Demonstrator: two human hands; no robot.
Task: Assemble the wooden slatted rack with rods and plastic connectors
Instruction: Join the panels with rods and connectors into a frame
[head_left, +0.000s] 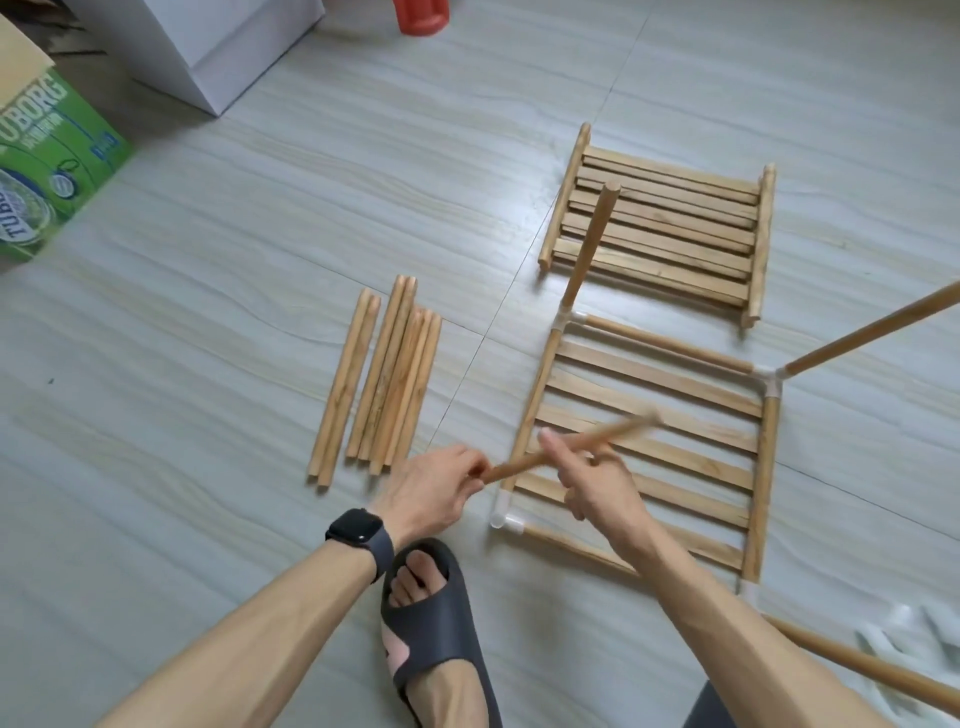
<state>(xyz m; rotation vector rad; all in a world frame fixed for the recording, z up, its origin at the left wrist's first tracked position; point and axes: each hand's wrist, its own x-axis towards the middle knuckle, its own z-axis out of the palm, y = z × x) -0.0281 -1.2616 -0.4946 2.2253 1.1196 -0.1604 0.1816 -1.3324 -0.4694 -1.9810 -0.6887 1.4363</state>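
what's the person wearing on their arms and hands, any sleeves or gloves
Both forearms are bare, with no sleeves in view, and both hands are gloveless. The left hand has a dark rectangular smartwatch on a dark band at the wrist. The right hand shows no watch, ring or other marking.

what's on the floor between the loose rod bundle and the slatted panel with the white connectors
Nothing: in the head view the floor between the loose rods and the slatted panel is bare, crossed only by a tile seam.
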